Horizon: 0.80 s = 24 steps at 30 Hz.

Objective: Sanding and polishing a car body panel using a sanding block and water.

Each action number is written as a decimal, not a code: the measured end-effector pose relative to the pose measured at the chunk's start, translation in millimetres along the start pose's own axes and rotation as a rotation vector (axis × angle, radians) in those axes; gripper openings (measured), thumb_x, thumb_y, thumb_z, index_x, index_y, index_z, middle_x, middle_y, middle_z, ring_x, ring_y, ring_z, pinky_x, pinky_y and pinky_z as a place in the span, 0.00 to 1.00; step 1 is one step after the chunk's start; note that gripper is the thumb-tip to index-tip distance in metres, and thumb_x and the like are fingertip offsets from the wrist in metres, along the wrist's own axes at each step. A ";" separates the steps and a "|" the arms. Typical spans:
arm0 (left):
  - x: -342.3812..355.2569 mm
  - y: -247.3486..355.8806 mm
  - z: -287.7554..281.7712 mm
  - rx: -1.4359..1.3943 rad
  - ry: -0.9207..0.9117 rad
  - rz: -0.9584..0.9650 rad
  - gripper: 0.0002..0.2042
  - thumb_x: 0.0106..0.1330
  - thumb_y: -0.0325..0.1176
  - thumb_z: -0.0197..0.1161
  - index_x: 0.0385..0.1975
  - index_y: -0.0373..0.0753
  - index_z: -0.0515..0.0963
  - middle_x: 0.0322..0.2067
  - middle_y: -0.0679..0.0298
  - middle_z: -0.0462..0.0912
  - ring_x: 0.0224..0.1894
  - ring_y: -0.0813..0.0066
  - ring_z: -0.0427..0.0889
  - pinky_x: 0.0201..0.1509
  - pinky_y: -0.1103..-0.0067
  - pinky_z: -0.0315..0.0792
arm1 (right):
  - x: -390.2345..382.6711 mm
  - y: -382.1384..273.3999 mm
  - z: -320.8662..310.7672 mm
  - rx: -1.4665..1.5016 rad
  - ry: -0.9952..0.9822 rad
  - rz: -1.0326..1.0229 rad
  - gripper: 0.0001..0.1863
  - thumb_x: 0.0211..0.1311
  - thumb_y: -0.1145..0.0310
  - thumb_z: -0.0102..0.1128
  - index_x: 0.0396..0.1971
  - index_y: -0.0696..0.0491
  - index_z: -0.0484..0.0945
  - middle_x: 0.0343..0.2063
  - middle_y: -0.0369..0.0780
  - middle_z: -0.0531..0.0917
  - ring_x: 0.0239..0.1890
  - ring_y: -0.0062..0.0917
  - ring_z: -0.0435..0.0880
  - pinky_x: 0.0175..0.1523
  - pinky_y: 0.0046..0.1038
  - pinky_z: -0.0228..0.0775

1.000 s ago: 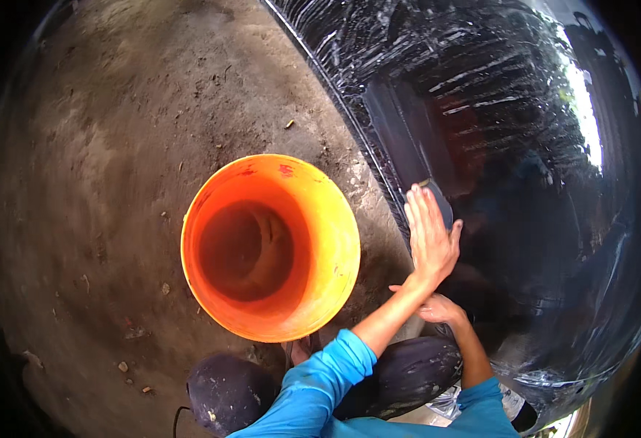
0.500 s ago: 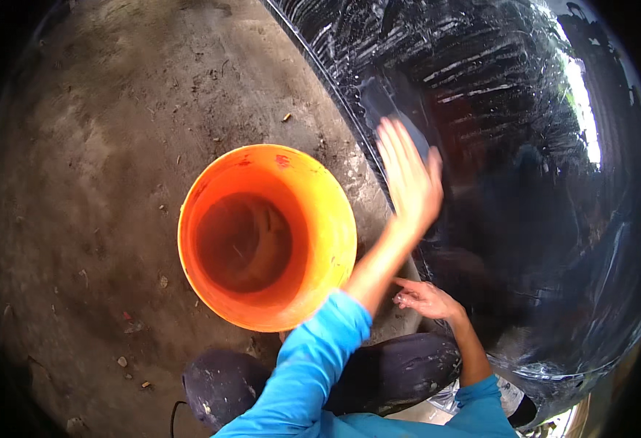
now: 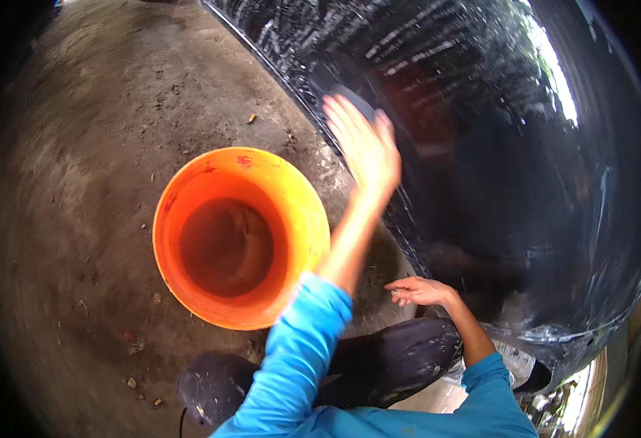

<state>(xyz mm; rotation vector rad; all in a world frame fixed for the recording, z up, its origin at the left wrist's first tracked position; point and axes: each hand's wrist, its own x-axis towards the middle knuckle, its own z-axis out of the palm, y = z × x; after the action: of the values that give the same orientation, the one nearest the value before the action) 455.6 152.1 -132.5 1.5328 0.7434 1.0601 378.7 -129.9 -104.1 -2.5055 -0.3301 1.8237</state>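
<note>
My left hand (image 3: 357,139) is blurred, its long fingers laid flat and close together over a dark grey pad (image 3: 358,101) on the glossy black curved panel (image 3: 510,190), near its left edge, where white streaks cover the surface. My right hand (image 3: 415,290) is lower, beside my bent right knee and near the panel's lower left edge, fingers apart and slightly curled, with nothing visible in them. An orange bucket (image 3: 306,226) with murky liquid at its bottom stands left of my left forearm.
Grimy concrete floor (image 3: 79,219) with small debris lies around the bucket. My dark-trousered knees (image 3: 214,390) are bent below it. A dark cord runs down at the lower left. The panel curves away across the whole right side, with bright reflections.
My left hand and the pad have slid up and leftward along the panel. My right hand has come out from under the left forearm, a little lower. The view has shifted slightly.
</note>
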 end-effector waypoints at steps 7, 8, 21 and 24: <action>-193.8 29.0 -16.9 -0.134 -0.579 0.172 0.44 0.63 0.42 0.63 0.67 0.16 0.48 0.69 0.27 0.45 0.73 0.32 0.43 0.77 0.55 0.40 | -25.4 42.7 -0.4 0.152 0.153 -0.077 0.18 0.71 0.61 0.52 0.45 0.61 0.80 0.38 0.44 0.86 0.41 0.24 0.84 0.47 0.28 0.76; -228.2 26.1 -21.2 -0.202 -0.667 0.256 0.43 0.63 0.42 0.63 0.67 0.17 0.49 0.69 0.29 0.46 0.74 0.34 0.43 0.77 0.55 0.42 | -33.5 45.1 0.9 -0.363 0.490 -0.228 0.16 0.67 0.64 0.54 0.43 0.63 0.80 0.39 0.48 0.86 0.42 0.26 0.85 0.46 0.30 0.76; -120.6 23.0 -133.4 -1.142 -1.092 -0.466 0.17 0.73 0.39 0.58 0.49 0.30 0.79 0.40 0.66 0.84 0.41 0.82 0.78 0.49 0.80 0.72 | -95.2 -120.5 4.9 0.573 0.512 -0.894 0.34 0.68 0.54 0.58 0.66 0.61 0.64 0.61 0.47 0.75 0.65 0.31 0.70 0.72 0.35 0.53; -94.9 35.1 -140.5 -1.133 -0.956 -0.455 0.14 0.72 0.36 0.60 0.47 0.31 0.79 0.37 0.63 0.85 0.37 0.81 0.80 0.44 0.80 0.75 | -115.3 -142.2 0.6 0.246 0.798 -0.858 0.32 0.73 0.50 0.51 0.62 0.62 0.70 0.60 0.46 0.77 0.64 0.28 0.70 0.71 0.33 0.54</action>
<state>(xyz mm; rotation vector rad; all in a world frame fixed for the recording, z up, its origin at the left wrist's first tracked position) 286.3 118.7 -117.6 0.6397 -0.2129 0.1834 322.2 -12.3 24.4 -2.1448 -0.8676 0.4824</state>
